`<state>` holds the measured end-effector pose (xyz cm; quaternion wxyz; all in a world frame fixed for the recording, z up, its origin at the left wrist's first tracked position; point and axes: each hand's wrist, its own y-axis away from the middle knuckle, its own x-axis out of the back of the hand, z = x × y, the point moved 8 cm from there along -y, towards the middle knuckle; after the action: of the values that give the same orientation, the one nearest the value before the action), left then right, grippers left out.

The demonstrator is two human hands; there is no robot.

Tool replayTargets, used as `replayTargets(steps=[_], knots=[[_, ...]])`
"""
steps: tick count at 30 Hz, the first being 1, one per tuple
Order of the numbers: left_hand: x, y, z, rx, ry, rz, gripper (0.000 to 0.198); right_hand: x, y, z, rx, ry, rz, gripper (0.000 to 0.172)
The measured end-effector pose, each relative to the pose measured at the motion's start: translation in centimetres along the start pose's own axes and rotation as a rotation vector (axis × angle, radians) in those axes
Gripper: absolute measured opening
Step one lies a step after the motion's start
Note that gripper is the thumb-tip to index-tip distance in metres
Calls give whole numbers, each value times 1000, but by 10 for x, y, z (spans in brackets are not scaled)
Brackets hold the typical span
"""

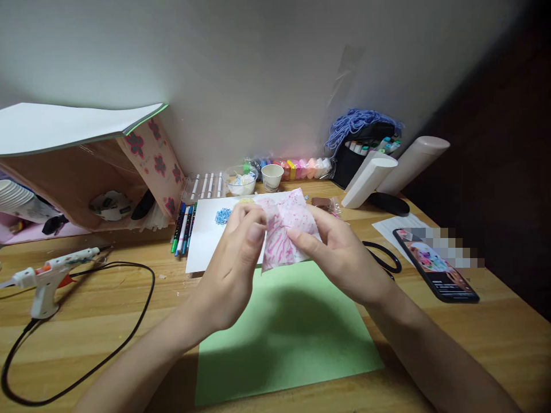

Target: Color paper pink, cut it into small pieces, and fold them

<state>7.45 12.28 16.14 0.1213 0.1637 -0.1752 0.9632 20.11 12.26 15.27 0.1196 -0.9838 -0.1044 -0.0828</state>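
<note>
Between my hands, above the green paper (293,344), is a thin white tissue (286,241) with pink streaks and dots. My right hand (340,244) pinches it, the thumb pressed on its front and the fingers behind. My left hand (239,252) is curled closed at the tissue's left edge, thumb against the bent fingers; its fingertips are partly hidden. Behind the hands lies a white sheet (206,241) with a small blue crumpled clump (222,216) on it. A yellowish clump (247,201) shows just past my left hand.
A glue gun (47,281) with a looping black cord lies left, near an open box (150,166). Markers (183,229), a clear bowl (241,182) and a paper cup (272,178) stand behind. On the right are scissors (390,261), a phone (434,267) and white bottles (370,183).
</note>
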Motion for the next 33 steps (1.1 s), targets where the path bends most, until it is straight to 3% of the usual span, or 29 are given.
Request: replayTargets(steps=[3, 5, 7, 9, 12, 16, 19, 22, 28, 30, 33], knots=[[-4, 3, 18, -205, -125, -26, 35, -2, 0, 6, -23, -79, -81, 32], [-9, 1, 14, -199, -166, -73, 30, -2, 4, 17, -63, -130, -130, 35], [-16, -3, -2, -109, -140, -123, 31, 1, 12, 32, -106, -186, -151, 37], [-28, -8, -27, 71, 4, -211, 54, 5, 24, 49, -158, -273, -169, 40], [-64, -2, -58, 321, 231, -531, 39, 14, 42, 70, -206, -370, -165, 42], [-82, 0, -73, 404, 242, -563, 31, 23, 61, 96, -385, -499, -136, 51], [-93, 4, -76, 412, 158, -602, 31, 31, 65, 109, -440, -405, -101, 49], [-99, 3, -83, 448, 200, -533, 32, 40, 65, 118, -435, -301, -46, 43], [-135, 9, -101, 783, 752, -406, 39, 65, 58, 125, -334, -306, 144, 39], [-142, 6, -104, 805, 752, -328, 43, 75, 56, 128, -314, -255, 158, 35], [-138, -8, -107, 722, 594, -196, 50, 108, 63, 137, -348, -10, 258, 32]])
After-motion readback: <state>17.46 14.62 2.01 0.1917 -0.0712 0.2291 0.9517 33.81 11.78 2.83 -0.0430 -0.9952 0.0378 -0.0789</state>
